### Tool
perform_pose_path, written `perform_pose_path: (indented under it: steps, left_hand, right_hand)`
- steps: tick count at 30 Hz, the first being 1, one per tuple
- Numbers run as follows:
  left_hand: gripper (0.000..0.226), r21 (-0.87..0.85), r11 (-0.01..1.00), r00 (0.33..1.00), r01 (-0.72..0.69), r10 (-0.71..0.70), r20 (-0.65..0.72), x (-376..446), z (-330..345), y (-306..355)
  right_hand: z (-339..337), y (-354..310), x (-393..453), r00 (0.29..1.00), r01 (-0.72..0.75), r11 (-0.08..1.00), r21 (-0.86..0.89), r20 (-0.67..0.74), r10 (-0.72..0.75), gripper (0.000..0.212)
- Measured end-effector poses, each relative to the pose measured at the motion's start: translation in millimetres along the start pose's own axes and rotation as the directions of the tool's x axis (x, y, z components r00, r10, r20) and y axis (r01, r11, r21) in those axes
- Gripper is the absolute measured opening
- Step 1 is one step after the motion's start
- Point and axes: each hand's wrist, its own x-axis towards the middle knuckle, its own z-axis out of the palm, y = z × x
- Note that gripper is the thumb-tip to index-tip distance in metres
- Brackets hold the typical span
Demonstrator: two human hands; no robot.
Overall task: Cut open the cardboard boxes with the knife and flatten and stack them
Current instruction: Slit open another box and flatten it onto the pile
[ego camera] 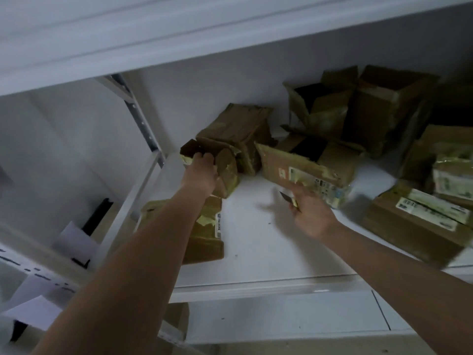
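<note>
The shelf [256,242] under both hands is plain white, and the wall behind it a pale grey-white. The small box [220,162] under the left hand [202,170] is dull brown with yellowish tape. The box [307,167] just beyond the right hand [311,213] is brown, bearing a white label with dark print. The knife [288,197] in that hand shows a dark blade. Further right, a brown box [414,226] carries pale green-white labels.
</note>
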Motion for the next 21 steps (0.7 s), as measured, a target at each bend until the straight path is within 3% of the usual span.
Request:
perform_pose_path:
  steps: [3, 8, 21]
  left_hand:
    - [0.023, 0.007, 0.996, 0.995, -0.087, 0.087, -0.054, -8, 0, 22]
    - [0.021, -0.050, 0.946, 0.946, -0.321, 0.319, -0.050, -37, 8, 75]
    - [0.027, -0.262, 0.902, 0.940, -0.342, 0.323, -0.114, -83, 24, 188]
  right_hand:
    - [-10, 20, 4, 0.999, -0.051, 0.998, -0.039, 0.002, 0.051, 0.062]
    - [-26, 56, 15, 0.985, -0.172, 0.985, 0.031, -0.010, 0.172, 0.063]
    - [-83, 138, 5, 0.984, -0.162, 0.982, 0.102, -0.063, 0.169, 0.053]
